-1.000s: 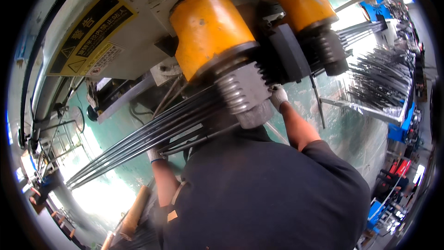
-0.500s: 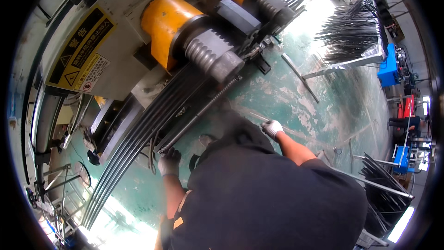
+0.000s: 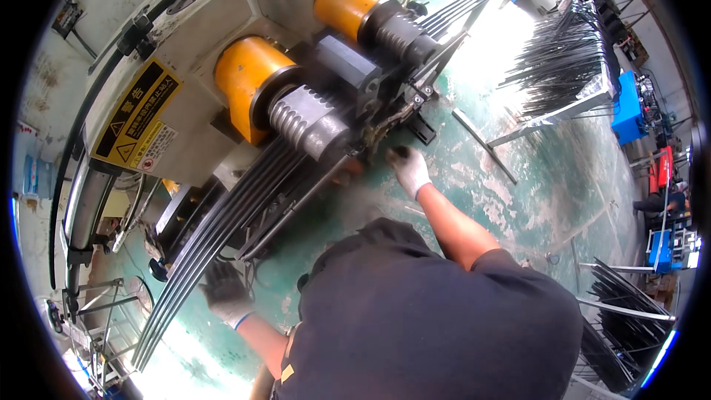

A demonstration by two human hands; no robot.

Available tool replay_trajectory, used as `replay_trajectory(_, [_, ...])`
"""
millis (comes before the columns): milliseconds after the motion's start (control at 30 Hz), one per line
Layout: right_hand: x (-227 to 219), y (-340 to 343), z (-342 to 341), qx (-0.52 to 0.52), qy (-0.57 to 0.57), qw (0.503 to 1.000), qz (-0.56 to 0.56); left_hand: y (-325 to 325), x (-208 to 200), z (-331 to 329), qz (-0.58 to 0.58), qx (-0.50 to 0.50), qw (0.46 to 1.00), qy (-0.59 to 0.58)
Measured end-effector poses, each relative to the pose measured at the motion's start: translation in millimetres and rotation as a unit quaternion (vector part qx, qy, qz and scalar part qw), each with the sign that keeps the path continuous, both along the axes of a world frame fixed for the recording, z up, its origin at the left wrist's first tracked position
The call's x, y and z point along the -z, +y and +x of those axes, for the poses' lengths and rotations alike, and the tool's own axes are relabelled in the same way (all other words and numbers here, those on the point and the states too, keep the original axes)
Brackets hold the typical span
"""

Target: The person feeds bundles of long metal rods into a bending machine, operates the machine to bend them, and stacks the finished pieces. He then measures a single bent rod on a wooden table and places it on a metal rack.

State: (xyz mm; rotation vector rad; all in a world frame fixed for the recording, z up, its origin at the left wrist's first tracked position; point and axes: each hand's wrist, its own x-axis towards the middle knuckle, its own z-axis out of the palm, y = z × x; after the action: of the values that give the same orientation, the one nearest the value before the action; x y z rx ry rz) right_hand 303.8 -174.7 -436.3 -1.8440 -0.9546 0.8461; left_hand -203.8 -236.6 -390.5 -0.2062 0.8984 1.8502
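Four-sided in its spread, a bundle of long dark metal rods (image 3: 198,258) runs slantwise through a machine with two orange cylinders (image 3: 252,78) and ribbed grey metal heads (image 3: 311,120). My left hand (image 3: 226,292), in a white glove with dark coating, is beside the lower stretch of rods, fingers stretched toward them. Blur hides whether it touches them. My right hand (image 3: 409,170), gloved alike, is raised in front of the machine's clamp parts (image 3: 415,100). Its fingers are curled, and anything inside them is hidden. A thin metal bar (image 3: 296,207) lies along the machine's front edge.
A rack (image 3: 548,124) heaped with thin black rods stands at the far right. More black rods (image 3: 629,311) lie at the lower right. A loose metal bar (image 3: 485,144) lies on the worn green floor. Far right, a person (image 3: 659,204) is partly visible.
My left hand has left the end of the thin bar and moved left to the rods, its fingers opening. My right hand has moved up and left toward the machine. The view has shifted slightly.
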Motion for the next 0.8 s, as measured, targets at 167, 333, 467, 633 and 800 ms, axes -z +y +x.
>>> replay_trajectory(167, [-48.1,60.2,3.6,0.014,-0.007,0.969,0.245,6.0,-56.5,1.9,0.167,-0.063,0.982,0.059])
replay_trajectory(333, [-74.0,109.0,1.1,0.03,0.271,0.926,0.262,-1.4,-137.4,22.0,0.179,-0.107,0.969,0.134])
replay_trajectory(467, [-97.7,131.0,-3.3,0.096,0.394,0.892,0.201,5.2,-191.5,-34.9,0.513,0.216,0.811,0.18])
replay_trajectory(633, [-119.9,142.7,3.0,0.073,0.423,0.88,0.203,47.4,-313.0,23.5,0.165,-0.124,0.826,0.525])
replay_trajectory(800, [-114.2,153.5,19.2,0.026,0.427,0.878,0.215,100.2,-367.3,89.3,0.086,-0.088,0.791,0.599])
